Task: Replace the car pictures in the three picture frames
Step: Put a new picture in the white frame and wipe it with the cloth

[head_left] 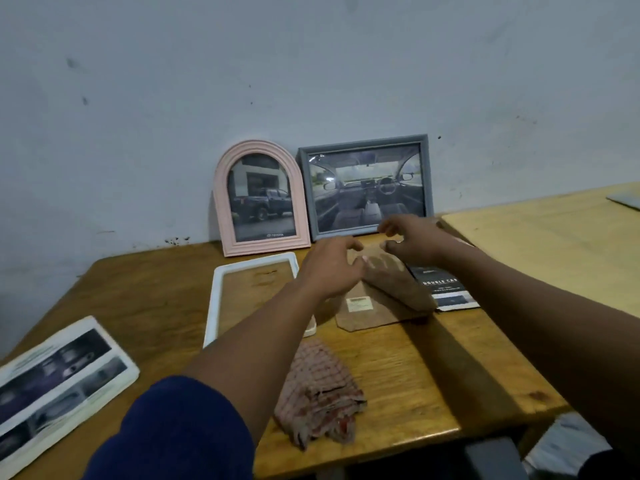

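A brown backing board (360,315) lies flat on the wooden table (408,368), its easel stand (394,282) tilted up. My left hand (329,271) curls its fingers onto the stand's far end. Just past that end hovers my right hand (419,239), with thumb and fingers apart. Left of the board lies a white frame (216,299), glass in and no picture. Against the wall lean a pink arched frame (221,202) with a pickup truck picture and a grey frame (427,174) with a car interior picture. A dark car print (446,289) pokes out from under the board.
A red checked cloth (322,393) is bunched near the table's front edge. At the front left lies a white-edged sheet with several car photos (59,386). A second, lighter table (554,237) stands at the right. The grey wall (311,81) closes the back.
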